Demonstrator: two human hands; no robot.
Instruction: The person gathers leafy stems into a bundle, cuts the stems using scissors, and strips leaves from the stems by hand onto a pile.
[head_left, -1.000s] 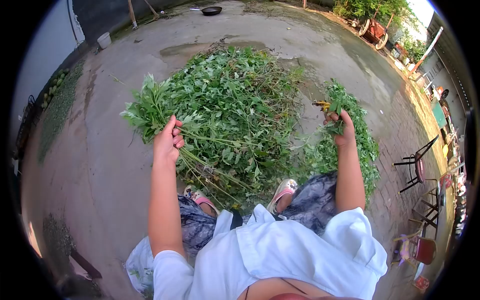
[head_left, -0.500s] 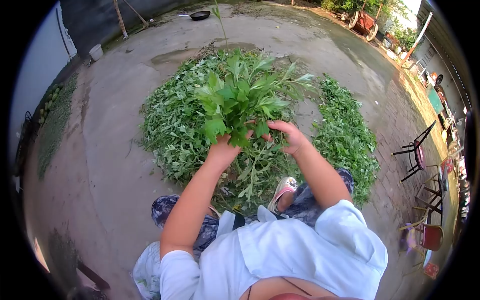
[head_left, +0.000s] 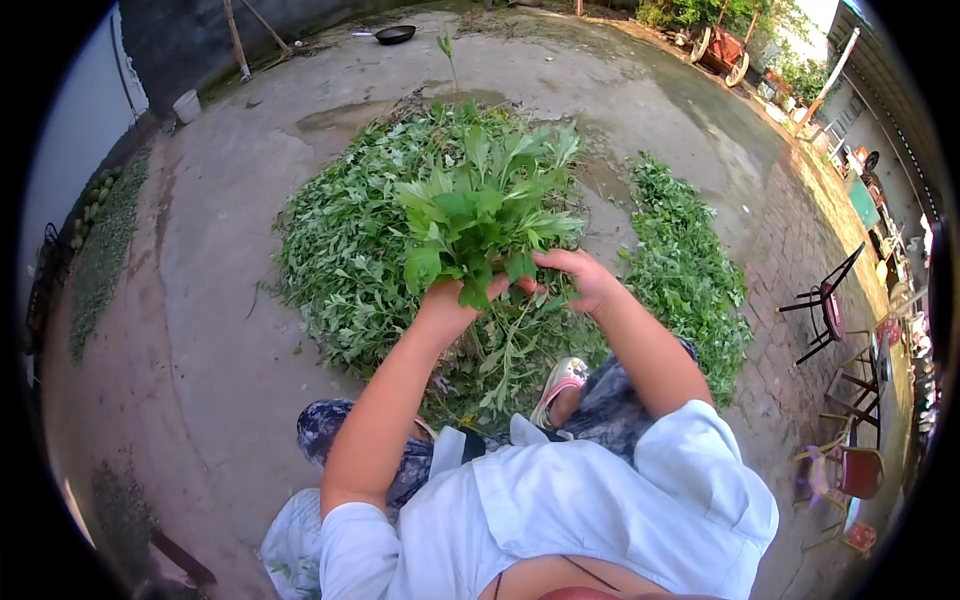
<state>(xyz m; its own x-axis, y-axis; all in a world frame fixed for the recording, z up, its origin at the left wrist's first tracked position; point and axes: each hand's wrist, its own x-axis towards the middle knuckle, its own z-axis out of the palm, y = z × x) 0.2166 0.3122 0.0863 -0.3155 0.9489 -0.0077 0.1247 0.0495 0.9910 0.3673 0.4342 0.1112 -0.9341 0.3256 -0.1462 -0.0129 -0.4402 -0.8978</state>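
Note:
A bunch of green leafy stems (head_left: 478, 215) is held up in front of me, above a large heap of cut leafy plants. My left hand (head_left: 452, 308) is closed around its lower left side, the fingers partly covered by leaves. On the right side, my right hand (head_left: 585, 280) has its thumb and curled fingers against the same bunch; leaves hide part of its grip. One long thin stem (head_left: 449, 62) sticks up well beyond the other leaves. Beneath my hands, the heap (head_left: 340, 250) spreads over the concrete up to my shoes.
A second, narrower pile of leaves (head_left: 690, 270) lies to the right. Folding chairs (head_left: 828, 305) stand at the far right. A black pan (head_left: 395, 34) and a white bucket (head_left: 187, 106) are farther back. A white bag (head_left: 292, 540) sits beside my left leg.
The bunch looks more compact, with the sprigs that stuck out to the right now drawn in. The long stem's tip stands lower. Both hands stay at the bunch.

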